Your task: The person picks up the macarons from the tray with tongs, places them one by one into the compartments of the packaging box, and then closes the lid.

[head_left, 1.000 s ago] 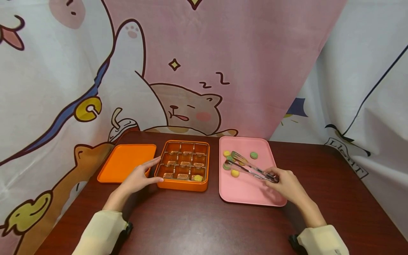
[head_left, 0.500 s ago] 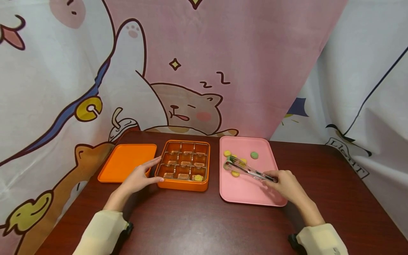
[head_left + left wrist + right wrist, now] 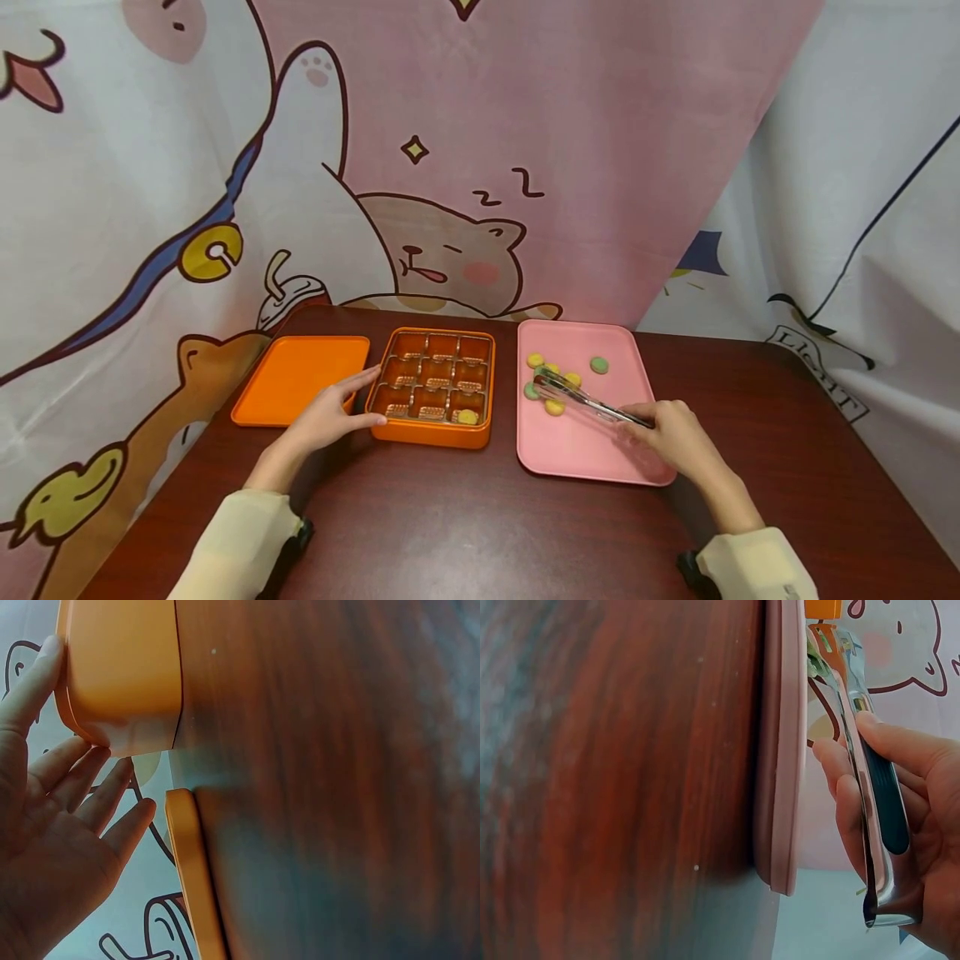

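Observation:
My left hand [image 3: 322, 423] touches the near left corner of an orange box [image 3: 431, 434], thumb at the front and straight fingers along the side. A clear insert divides the box into several compartments. One yellow macaron [image 3: 467, 417] sits in its near right compartment. My right hand [image 3: 675, 433] grips metal tongs [image 3: 885, 825] by their dark handle pads. Over the left part of a pink tray [image 3: 570, 454], the nearly closed tong tips overlap a green macaron [image 3: 539, 375]. Around it lie several yellow macarons [image 3: 555, 407] and a green macaron [image 3: 532, 391].
Left of the box lies a flat orange lid [image 3: 300, 379]. Another green macaron [image 3: 598, 365] lies apart on the tray's far right. Everything stands on a dark wooden table [image 3: 450, 517], with a printed curtain [image 3: 600, 167] behind it.
The tongs' arms have come together from wide apart around a green macaron. My left hand, the box and the tray hold their places.

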The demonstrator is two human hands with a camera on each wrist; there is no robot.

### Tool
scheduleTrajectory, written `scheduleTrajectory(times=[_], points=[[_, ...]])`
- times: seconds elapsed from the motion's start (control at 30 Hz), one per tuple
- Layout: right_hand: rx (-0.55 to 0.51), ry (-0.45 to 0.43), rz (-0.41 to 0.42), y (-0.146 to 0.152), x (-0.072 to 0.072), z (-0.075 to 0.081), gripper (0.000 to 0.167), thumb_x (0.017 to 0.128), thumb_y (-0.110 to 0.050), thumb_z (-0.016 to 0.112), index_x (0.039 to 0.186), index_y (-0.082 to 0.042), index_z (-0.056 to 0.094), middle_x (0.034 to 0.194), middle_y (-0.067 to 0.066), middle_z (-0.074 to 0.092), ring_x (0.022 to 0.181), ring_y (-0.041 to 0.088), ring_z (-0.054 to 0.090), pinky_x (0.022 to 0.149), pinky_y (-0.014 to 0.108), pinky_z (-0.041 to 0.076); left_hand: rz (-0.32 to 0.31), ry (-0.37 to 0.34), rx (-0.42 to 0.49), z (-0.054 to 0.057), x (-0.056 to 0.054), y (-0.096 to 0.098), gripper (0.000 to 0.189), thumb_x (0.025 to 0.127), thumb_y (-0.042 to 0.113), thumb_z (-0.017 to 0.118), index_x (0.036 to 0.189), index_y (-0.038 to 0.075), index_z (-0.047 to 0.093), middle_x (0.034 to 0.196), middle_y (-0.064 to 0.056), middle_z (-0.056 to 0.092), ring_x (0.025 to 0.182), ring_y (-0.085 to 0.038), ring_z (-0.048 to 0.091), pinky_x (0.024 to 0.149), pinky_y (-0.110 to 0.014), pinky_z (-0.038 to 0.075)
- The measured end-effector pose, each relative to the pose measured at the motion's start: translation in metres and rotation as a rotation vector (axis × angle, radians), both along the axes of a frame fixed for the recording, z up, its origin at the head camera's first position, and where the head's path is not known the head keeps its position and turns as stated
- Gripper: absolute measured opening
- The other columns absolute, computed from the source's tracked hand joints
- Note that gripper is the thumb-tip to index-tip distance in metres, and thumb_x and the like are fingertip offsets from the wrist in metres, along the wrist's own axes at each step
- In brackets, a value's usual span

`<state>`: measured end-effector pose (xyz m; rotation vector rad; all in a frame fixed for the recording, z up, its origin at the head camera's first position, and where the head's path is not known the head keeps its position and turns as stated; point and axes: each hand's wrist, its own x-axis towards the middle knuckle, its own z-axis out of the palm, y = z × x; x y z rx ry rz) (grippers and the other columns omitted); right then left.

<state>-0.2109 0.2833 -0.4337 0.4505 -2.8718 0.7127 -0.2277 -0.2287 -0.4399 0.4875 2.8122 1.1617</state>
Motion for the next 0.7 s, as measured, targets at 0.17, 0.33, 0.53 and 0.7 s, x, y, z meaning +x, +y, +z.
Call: scheduleTrajectory(times=[0.17, 0.33, 0.53, 0.7], points=[[-0.017, -0.016, -0.003, -0.0004, 0.0006, 0.0012, 0.021, 0.085, -0.008, 0.076, 0.105, -0.002, 0.078, 0.067, -0.001, 0.071, 0.058, 0.002, 0.055, 0.049, 0.02, 0.037, -0.001, -0.002, -0.001, 0.0004, -0.0003, 0.0002, 0.087, 0.085, 0.038, 0.077, 0.155, 0.009, 0.036, 0.162, -0.014, 0.033, 0.148, -0.044, 0.03, 0.115, -0.066, 0.029], [-0.022, -0.014, -0.003, -0.0008, 0.0008, 0.0021, 0.021, 0.085, -0.008, 0.076, 0.105, -0.001, 0.077, 0.065, -0.002, 0.07, 0.057, 0.002, 0.056, 0.048, 0.019, 0.04, -0.006, 0.013, -0.007, 0.0003, 0.0001, 0.0005, 0.086, 0.086, 0.038, 0.077, 0.155, 0.007, 0.036, 0.161, -0.016, 0.034, 0.147, -0.045, 0.03, 0.114, -0.066, 0.03], [-0.039, -0.01, -0.001, -0.0023, 0.0009, 0.003, 0.021, 0.085, -0.01, 0.076, 0.104, -0.001, 0.077, 0.066, -0.002, 0.07, 0.057, 0.003, 0.058, 0.049, 0.019, 0.044, -0.011, 0.015, -0.007, 0.001, 0.0008, 0.0001, 0.085, 0.087, 0.038, 0.076, 0.155, 0.007, 0.036, 0.162, -0.016, 0.033, 0.148, -0.045, 0.028, 0.114, -0.066, 0.03], [-0.055, -0.013, 0.0, -0.0037, 0.0018, 0.0037, 0.02, 0.086, -0.011, 0.076, 0.104, -0.001, 0.077, 0.067, -0.002, 0.07, 0.058, 0.004, 0.06, 0.05, 0.019, 0.046, -0.011, 0.015, -0.006, 0.0007, 0.0006, 0.0, 0.085, 0.087, 0.038, 0.076, 0.155, 0.006, 0.036, 0.161, -0.017, 0.033, 0.148, -0.045, 0.028, 0.114, -0.066, 0.03]])
